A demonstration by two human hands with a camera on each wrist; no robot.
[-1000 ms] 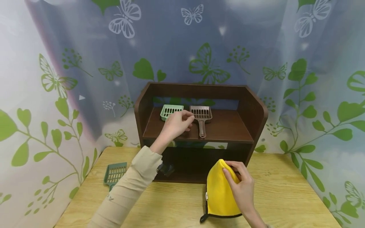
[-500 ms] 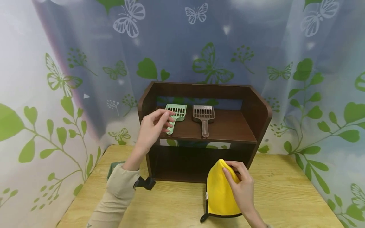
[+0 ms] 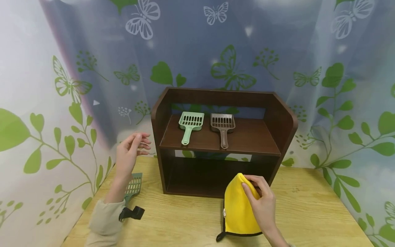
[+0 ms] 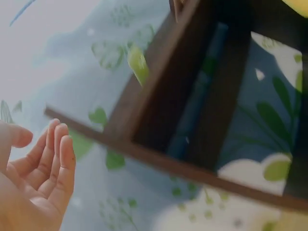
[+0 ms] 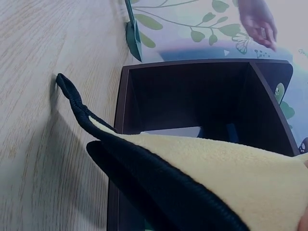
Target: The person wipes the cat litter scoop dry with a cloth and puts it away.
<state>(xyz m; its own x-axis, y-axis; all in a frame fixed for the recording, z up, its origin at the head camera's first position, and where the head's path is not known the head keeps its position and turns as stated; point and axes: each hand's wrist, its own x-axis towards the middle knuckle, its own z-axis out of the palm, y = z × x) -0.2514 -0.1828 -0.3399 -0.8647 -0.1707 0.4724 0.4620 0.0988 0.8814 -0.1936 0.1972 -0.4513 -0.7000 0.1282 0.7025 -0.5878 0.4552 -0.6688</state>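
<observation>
My left hand (image 3: 129, 156) is raised left of the brown shelf, its fingers loosely bent around nothing. In the left wrist view this hand (image 4: 41, 178) is apart from the shelf's edge. Over the table, my right hand (image 3: 262, 200) pinches the top of a yellow cloth (image 3: 239, 211) with black edging and a small loop. The cloth (image 5: 216, 161) hangs in front of the shelf in the right wrist view. Side by side on the upper board lie a light green litter scoop (image 3: 191, 123) and a brown litter scoop (image 3: 223, 127), handles pointing forward.
A dark green litter scoop (image 3: 134, 183) lies on the wooden table (image 3: 182, 223), partly behind the left forearm. The two-level brown shelf (image 3: 247, 137) stands at the back before a patterned curtain (image 3: 191, 41). A black strap (image 3: 132, 213) sticks out from the left wrist.
My left hand has moved left, away from the light green litter scoop, to beside the shelf, uncovering that scoop. My right hand still pinches the yellow cloth in nearly the same place.
</observation>
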